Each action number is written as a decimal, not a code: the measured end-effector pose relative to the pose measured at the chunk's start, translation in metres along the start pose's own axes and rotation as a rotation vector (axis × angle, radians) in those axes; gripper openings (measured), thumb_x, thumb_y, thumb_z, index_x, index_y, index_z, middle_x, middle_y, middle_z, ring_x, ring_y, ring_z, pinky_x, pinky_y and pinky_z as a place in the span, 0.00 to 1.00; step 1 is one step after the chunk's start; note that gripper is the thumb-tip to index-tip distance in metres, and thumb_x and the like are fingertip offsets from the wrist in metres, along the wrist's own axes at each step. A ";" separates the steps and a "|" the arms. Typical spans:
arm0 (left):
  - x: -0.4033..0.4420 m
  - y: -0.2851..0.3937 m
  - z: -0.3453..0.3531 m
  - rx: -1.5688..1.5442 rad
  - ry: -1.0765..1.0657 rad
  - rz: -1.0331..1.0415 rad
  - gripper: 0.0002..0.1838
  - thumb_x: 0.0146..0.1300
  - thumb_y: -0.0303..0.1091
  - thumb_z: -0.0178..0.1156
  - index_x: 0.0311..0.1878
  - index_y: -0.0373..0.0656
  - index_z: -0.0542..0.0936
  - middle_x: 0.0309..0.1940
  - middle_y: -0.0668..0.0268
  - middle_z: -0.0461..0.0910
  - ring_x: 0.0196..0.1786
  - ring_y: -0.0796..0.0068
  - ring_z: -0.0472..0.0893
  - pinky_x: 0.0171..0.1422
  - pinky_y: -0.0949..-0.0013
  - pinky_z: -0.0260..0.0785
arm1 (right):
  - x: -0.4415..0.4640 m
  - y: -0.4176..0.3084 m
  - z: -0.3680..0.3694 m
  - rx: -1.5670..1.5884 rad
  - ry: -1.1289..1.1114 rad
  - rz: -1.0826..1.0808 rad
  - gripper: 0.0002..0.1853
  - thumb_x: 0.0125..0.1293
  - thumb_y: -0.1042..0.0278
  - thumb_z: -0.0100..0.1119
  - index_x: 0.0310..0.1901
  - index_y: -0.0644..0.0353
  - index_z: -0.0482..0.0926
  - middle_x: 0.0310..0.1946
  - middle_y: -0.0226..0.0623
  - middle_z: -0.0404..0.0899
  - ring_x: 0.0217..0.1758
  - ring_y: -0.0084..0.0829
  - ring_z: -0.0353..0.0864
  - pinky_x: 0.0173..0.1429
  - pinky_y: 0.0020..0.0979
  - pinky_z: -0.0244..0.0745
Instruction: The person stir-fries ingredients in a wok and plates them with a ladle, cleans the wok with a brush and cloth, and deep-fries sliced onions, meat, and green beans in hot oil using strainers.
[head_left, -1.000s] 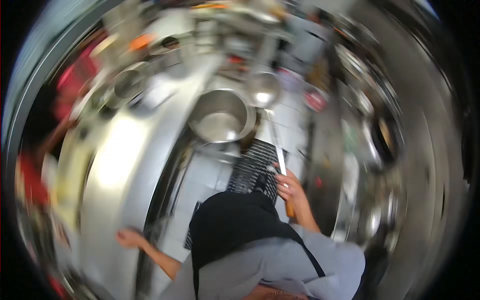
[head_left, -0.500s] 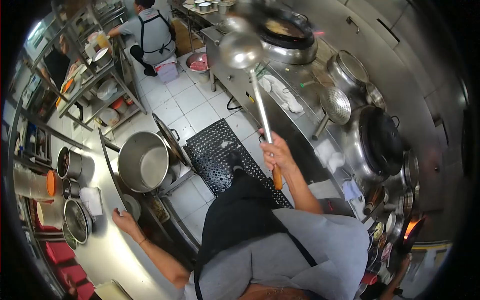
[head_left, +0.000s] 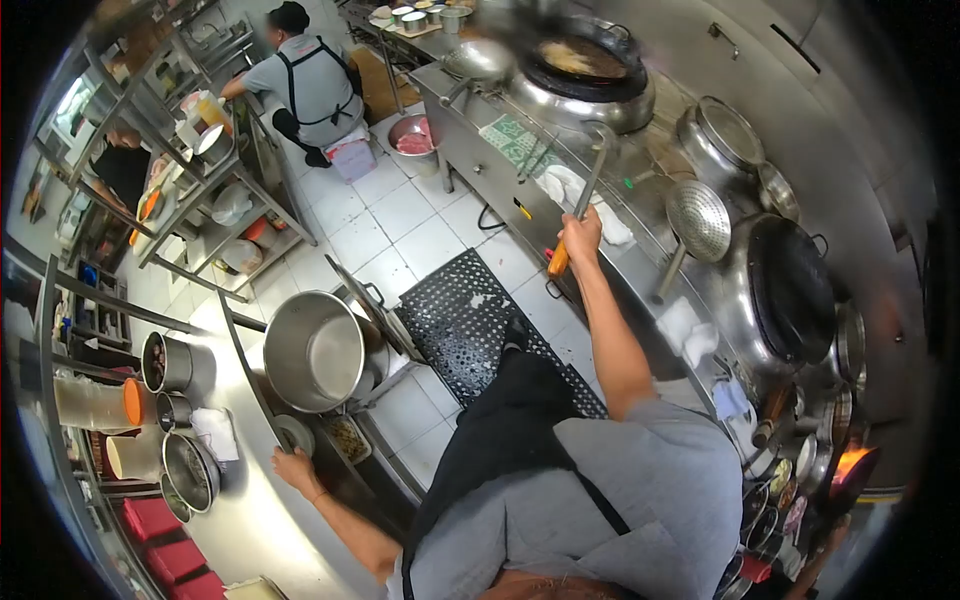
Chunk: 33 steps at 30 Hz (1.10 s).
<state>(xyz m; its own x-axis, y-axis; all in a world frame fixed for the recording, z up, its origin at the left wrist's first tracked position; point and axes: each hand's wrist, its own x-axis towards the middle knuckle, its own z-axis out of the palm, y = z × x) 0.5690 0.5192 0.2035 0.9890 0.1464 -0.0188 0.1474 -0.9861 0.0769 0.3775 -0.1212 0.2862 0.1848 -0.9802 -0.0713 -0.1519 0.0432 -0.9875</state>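
Note:
My right hand [head_left: 581, 238] is closed around a long-handled ladle [head_left: 594, 178], near its wooden grip end. The ladle points away from me over the steel stove counter [head_left: 640, 265], its head seen edge-on beside the large wok [head_left: 580, 65] of brownish liquid. A white cloth [head_left: 570, 187] and a perforated skimmer [head_left: 698, 220] lie on the counter close to this hand. My left hand [head_left: 296, 470] is at the edge of the left steel worktop [head_left: 255, 515], fingers partly spread and holding nothing. A tall steel pot [head_left: 313, 350] stands just beyond it.
A black perforated mat [head_left: 470, 300] lies on the white tiles under my foot. A person [head_left: 312, 85] in a black apron sits low at the back, near a bowl of red meat [head_left: 412, 135]. Flame [head_left: 850, 465] shows at lower right. A covered wok [head_left: 790, 285] stands on the right.
My right hand has moved forward, taking the ladle from above the floor to over the stove counter. My left hand has come to the worktop edge. The whole view has shifted slightly.

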 end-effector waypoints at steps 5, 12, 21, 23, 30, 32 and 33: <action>0.006 -0.002 -0.009 -0.108 0.044 0.010 0.29 0.47 0.28 0.66 0.55 0.34 0.70 0.49 0.42 0.72 0.51 0.42 0.73 0.54 0.52 0.66 | 0.070 0.032 0.043 -0.294 0.269 -0.046 0.33 0.57 0.71 0.49 0.64 0.74 0.56 0.52 0.69 0.69 0.58 0.59 0.68 0.65 0.41 0.60; 0.082 -0.018 -0.002 -0.088 -0.128 -0.023 0.38 0.41 0.31 0.66 0.60 0.32 0.67 0.47 0.40 0.76 0.52 0.44 0.76 0.56 0.57 0.68 | 0.079 0.004 0.032 -0.576 0.254 0.080 0.34 0.61 0.62 0.51 0.64 0.73 0.56 0.46 0.66 0.74 0.50 0.57 0.75 0.56 0.46 0.69; 0.104 -0.039 0.008 -0.492 -0.133 -0.059 0.19 0.42 0.36 0.69 0.32 0.36 0.71 0.24 0.53 0.76 0.27 0.54 0.73 0.35 0.57 0.67 | 0.129 0.025 -0.064 -0.838 0.529 -0.054 0.28 0.57 0.56 0.60 0.55 0.63 0.67 0.43 0.55 0.78 0.45 0.54 0.77 0.51 0.43 0.71; 0.111 -0.043 0.007 -0.341 -0.151 -0.165 0.18 0.42 0.36 0.69 0.29 0.37 0.70 0.23 0.52 0.76 0.26 0.52 0.72 0.34 0.57 0.66 | 0.155 0.074 -0.074 -0.563 0.287 -0.054 0.35 0.52 0.61 0.64 0.60 0.64 0.63 0.50 0.56 0.74 0.47 0.55 0.76 0.52 0.41 0.72; 0.107 -0.065 0.030 -0.382 -0.059 -0.068 0.33 0.48 0.26 0.67 0.59 0.28 0.69 0.30 0.54 0.81 0.30 0.70 0.75 0.34 0.64 0.70 | 0.165 0.078 -0.070 -0.566 0.566 -0.030 0.38 0.50 0.75 0.52 0.63 0.81 0.51 0.62 0.67 0.56 0.66 0.54 0.58 0.70 0.38 0.51; 0.112 -0.073 0.024 -0.137 -0.033 0.036 0.20 0.41 0.36 0.68 0.38 0.37 0.76 0.26 0.49 0.77 0.29 0.49 0.74 0.38 0.57 0.69 | 0.168 0.081 -0.092 -0.650 0.534 -0.044 0.35 0.51 0.76 0.48 0.62 0.82 0.52 0.60 0.68 0.58 0.63 0.53 0.60 0.70 0.39 0.50; 0.111 -0.075 0.027 0.051 0.021 0.086 0.24 0.41 0.35 0.68 0.44 0.36 0.77 0.28 0.48 0.78 0.32 0.49 0.77 0.40 0.57 0.70 | 0.170 0.083 -0.101 -0.704 0.461 -0.058 0.34 0.52 0.76 0.47 0.61 0.81 0.54 0.59 0.68 0.59 0.61 0.54 0.62 0.70 0.41 0.51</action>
<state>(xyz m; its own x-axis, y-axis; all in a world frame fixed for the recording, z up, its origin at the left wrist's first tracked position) 0.6678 0.6073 0.1684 0.9981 0.0619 0.0071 0.0617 -0.9977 0.0262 0.2980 -0.3040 0.2066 -0.1807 -0.9646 0.1922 -0.7525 0.0098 -0.6586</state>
